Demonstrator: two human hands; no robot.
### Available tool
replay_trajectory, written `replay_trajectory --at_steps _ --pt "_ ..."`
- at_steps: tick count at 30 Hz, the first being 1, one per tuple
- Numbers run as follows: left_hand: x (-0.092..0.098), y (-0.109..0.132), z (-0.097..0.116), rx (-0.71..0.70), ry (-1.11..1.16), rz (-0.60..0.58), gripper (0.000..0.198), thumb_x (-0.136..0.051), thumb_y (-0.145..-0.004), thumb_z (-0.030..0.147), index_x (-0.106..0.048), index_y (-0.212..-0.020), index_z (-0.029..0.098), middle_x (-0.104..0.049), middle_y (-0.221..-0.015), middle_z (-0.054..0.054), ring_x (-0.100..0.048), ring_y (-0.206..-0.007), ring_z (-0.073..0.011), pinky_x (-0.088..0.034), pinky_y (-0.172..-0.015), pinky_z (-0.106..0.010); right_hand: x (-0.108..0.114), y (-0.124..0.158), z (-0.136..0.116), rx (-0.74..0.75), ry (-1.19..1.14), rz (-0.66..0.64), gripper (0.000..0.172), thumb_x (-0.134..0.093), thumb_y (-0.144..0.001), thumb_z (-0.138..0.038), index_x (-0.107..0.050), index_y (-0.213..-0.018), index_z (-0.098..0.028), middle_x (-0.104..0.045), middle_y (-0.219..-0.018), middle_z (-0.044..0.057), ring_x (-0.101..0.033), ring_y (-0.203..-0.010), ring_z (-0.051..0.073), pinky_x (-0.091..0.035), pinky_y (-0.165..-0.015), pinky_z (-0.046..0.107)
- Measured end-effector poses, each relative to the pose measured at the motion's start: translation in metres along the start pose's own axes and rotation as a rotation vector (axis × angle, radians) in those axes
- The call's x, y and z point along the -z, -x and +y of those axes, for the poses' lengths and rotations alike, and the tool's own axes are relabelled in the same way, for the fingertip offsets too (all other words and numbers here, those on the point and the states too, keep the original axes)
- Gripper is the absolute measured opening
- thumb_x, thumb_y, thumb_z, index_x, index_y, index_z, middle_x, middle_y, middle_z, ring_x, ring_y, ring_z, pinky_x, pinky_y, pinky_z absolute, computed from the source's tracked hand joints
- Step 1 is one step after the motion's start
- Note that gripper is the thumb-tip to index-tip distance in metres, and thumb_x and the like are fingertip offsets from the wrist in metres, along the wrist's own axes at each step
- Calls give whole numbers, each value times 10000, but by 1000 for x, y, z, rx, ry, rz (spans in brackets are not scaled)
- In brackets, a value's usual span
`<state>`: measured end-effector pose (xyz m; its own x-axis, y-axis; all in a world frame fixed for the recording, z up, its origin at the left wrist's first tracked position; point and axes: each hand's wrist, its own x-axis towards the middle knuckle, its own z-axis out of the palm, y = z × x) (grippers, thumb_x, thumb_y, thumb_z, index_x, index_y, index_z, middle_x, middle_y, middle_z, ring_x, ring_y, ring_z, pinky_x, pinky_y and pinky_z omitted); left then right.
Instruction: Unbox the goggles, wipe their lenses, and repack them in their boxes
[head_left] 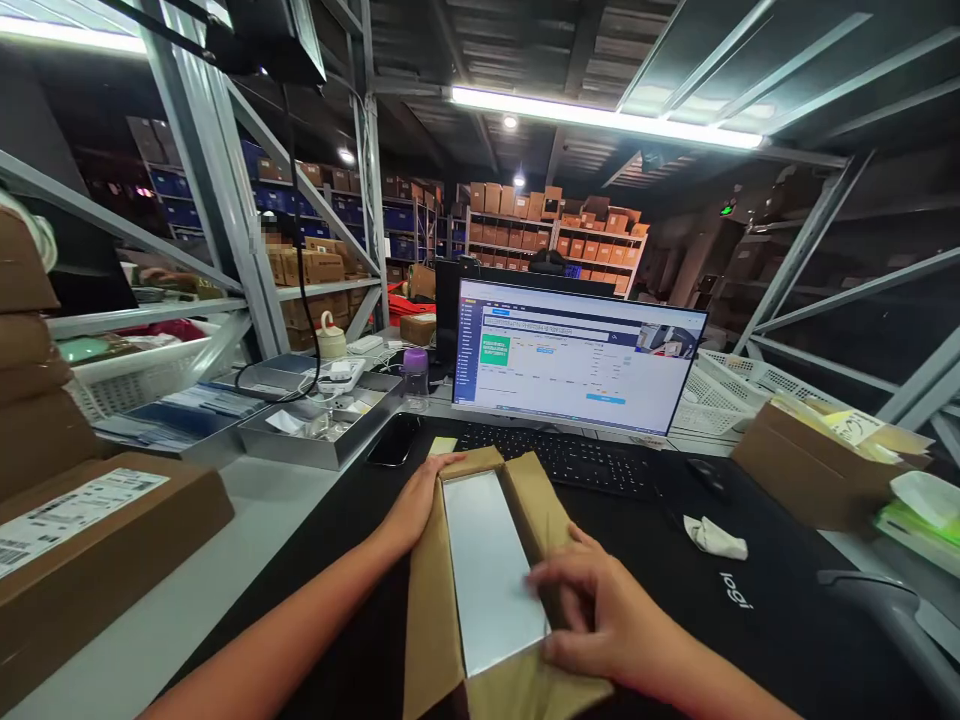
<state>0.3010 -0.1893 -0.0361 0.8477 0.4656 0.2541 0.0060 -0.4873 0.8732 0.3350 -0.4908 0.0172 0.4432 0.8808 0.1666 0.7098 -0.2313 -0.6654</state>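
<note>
An open cardboard box (432,610) lies lengthwise on the black desk mat, its flaps folded outward. Inside it sits a flat, white-silver box (491,570) that fills most of the opening. My left hand (417,505) grips the far left side of the cardboard box, with the fingers partly hidden behind the flap. Over the right edge is my right hand (592,610), slightly blurred. Its index finger reaches toward the inner box's surface, and its thumb is apart from it near the near right corner. Nothing shows between those fingers.
Behind the box are a keyboard (592,465) and a lit monitor (570,365). A phone (395,440) lies left of the keyboard. To the right are a mouse (707,476), a crumpled tissue (715,538) and a scanner (892,610). Labelled cartons (150,510) stand at left.
</note>
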Motion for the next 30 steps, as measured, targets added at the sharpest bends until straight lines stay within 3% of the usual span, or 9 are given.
replay_trajectory --at_steps 3,5,8,12,15,19,21,25,30 --pt "-12 0 -7 41 43 139 830 -50 -950 655 -700 -1049 148 -620 -1335 -146 -508 -1321 -295 -346 -1150 -469 -19 12 25 2 31 35 1258 -939 -524 -493 -273 -1575 -310 -327 -1605 171 -323 -1464 402 -300 -1148 624" --pt "-19 2 -9 52 77 188 848 -19 -932 687 -686 -893 165 -631 -1303 -151 -522 -1296 -297 -384 -1118 -447 -33 15 38 0 62 30 1427 -960 -465 -511 -123 -1605 -321 -126 -1668 170 -164 -1509 434 -294 -1147 635" --pt "-30 9 -5 67 118 208 807 22 -922 709 -584 -747 205 -712 -935 -107 -662 -949 -260 -533 -871 -382 -53 9 48 -8 55 82 1423 -963 -521 -453 -69 -1611 -258 -252 -1628 203 -249 -1484 431 -263 -1171 627" --pt "-37 15 11 81 83 270 688 87 -932 655 -394 -646 255 -555 -611 -28 -589 -651 -230 -509 -650 -349 -57 6 49 -46 -117 119 1375 -971 -504 -437 -148 -1600 -316 -503 -1510 127 -547 -1313 381 -468 -1079 487" --pt "-35 14 34 31 -7 281 646 46 -951 629 -404 -673 258 -577 -675 -48 -605 -723 -257 -501 -715 -383 -29 19 46 -71 -149 25 1351 -948 -556 -424 -97 -1601 -326 -476 -1534 105 -572 -1291 358 -473 -1070 482" --pt "-38 21 86 -147 -160 175 554 -270 -925 709 -548 -843 237 -657 -852 -88 -635 -891 -314 -463 -924 -472 11 40 38 -181 -90 -128 841 -619 -924 -388 -141 -1606 -270 -222 -1651 106 -270 -1502 296 -266 -1196 526" --pt "-46 28 117 -252 -298 131 601 -442 -848 763 -599 -996 202 -678 -892 -116 -639 -944 -343 -345 -1084 -538 14 42 34 -273 -57 -95 940 -624 -908 -437 -53 -1613 -193 -88 -1670 155 -118 -1536 312 -211 -1207 555" --pt "-62 38 159 -386 -730 28 804 -278 -894 776 -609 -1168 96 -686 -890 -197 -658 -916 -361 -315 -1109 -585 0 38 30 -325 -106 21 1323 -725 -709 -698 81 -1602 -148 -49 -1665 220 -108 -1531 379 -223 -1188 600" --pt "-51 32 143 -568 -586 2 988 -214 -845 849 -474 -1406 79 -636 -1221 -245 -562 -1221 -386 -177 -1192 -609 -11 41 50 -190 -462 243 1356 -679 -587 -858 -51 -1594 -200 -422 -1507 228 -409 -1406 408 -347 -1115 584"
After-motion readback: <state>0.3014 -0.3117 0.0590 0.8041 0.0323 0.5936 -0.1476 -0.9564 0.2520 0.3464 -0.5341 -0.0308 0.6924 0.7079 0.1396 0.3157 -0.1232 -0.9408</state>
